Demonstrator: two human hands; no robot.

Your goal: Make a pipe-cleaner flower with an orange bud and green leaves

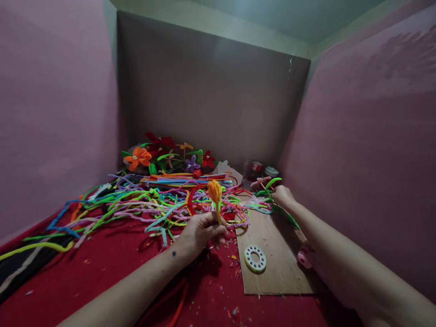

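Note:
Upright between the thumb and fingers of my left hand (206,231) is an orange pipe-cleaner flower (215,190), its stem pinched near the bottom of the bloom. My right hand (283,196) reaches out to the far right, its fingers closed at a small bunch of green pipe-cleaner leaves (273,182) and a pinkish flower (260,181). Which piece those fingers grip, if any, is hidden. Below that arm lies a brown cardboard sheet (269,284) with a white ring-shaped spool (255,259) on it.
Tangled colourful pipe cleaners (136,206) cover the middle and left of the red cloth (112,272). Behind them are straight pipe cleaners (180,180) and finished flowers (138,157). A lidded jar (271,171) stands by the back wall. A pink rolled piece (304,258) lies under my right forearm.

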